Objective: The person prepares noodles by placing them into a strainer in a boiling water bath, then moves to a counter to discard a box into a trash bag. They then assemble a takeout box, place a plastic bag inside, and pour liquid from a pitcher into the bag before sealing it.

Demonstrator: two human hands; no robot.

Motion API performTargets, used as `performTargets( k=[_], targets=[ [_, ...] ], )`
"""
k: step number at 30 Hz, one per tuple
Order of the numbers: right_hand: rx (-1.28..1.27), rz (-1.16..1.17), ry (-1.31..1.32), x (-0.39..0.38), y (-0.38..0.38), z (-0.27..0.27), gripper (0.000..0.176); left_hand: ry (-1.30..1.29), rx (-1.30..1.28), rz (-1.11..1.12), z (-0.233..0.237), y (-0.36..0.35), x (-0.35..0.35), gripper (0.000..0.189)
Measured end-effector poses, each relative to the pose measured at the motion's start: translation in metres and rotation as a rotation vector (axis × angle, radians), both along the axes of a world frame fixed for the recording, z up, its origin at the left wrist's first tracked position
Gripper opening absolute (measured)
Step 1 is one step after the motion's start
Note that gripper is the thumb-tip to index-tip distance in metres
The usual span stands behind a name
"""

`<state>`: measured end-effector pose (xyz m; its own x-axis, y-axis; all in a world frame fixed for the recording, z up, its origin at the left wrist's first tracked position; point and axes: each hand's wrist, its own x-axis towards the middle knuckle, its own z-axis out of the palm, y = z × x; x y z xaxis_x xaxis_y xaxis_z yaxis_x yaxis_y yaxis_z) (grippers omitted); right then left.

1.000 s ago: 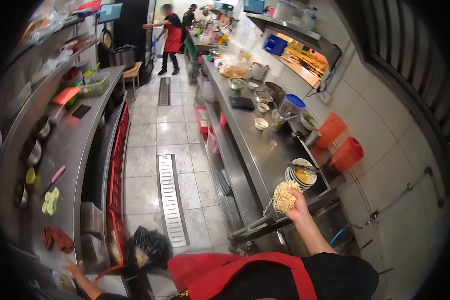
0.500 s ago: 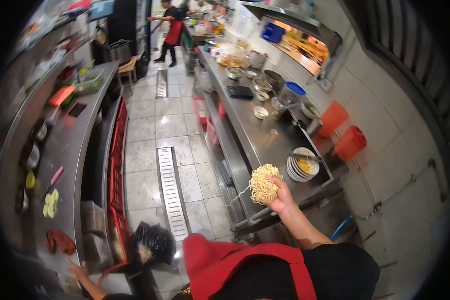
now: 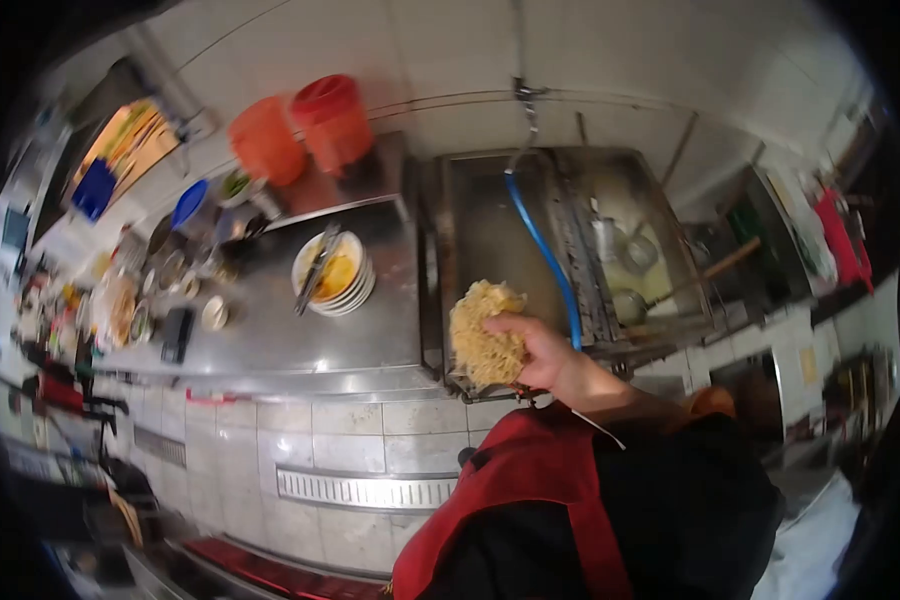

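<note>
Yellowish noodles, clasped in the right hand, hang past the desk's right edge, over the tank's near-left corner. They look light, soft and tangled, best cupped underneath. The left hand is out of view.

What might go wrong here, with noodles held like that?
Strands might drop: the noodle bundle is bare and loose-edged, with only the right hand seen holding it. Nearby, the long utensil lying across the stacked plates could slide off if bumped.
</note>
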<state>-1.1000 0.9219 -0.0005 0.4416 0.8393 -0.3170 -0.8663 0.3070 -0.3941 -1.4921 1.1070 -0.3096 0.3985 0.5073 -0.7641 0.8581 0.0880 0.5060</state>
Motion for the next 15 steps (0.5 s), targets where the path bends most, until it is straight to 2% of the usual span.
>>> performTargets(
  k=[2, 5, 7, 10, 12, 15],
  targets=[
    [-0.007, -0.158, 0.01, 0.01, -0.035, 0.0, 0.039, 0.014, -0.212, -0.202, 0.002, 0.013, 0.044, 0.035],
    [-0.05, -0.461, -0.045, 0.014, -0.085, -0.007, 0.039, -0.011, -0.357, -0.51, 0.031, 0.041, 0.128, 0.032],
    [-0.031, -0.632, -0.051, 0.009, -0.121, -0.008, 0.036, -0.1, -0.369, -0.718, 0.076, 0.056, 0.201, 0.032],
    [0.021, -0.882, -0.055, -0.009, -0.17, -0.012, 0.033, -0.295, -0.298, -1.08, 0.172, 0.048, 0.298, 0.033],
    [-0.022, -1.066, -0.047, -0.021, -0.199, -0.025, 0.033, -0.391, -0.32, -1.214, 0.204, 0.032, 0.346, 0.031],
    [-0.004, -1.194, 0.049, -0.037, -0.236, -0.054, 0.033, -0.532, -0.313, -1.193, 0.246, -0.021, 0.4, 0.03]
  ],
)
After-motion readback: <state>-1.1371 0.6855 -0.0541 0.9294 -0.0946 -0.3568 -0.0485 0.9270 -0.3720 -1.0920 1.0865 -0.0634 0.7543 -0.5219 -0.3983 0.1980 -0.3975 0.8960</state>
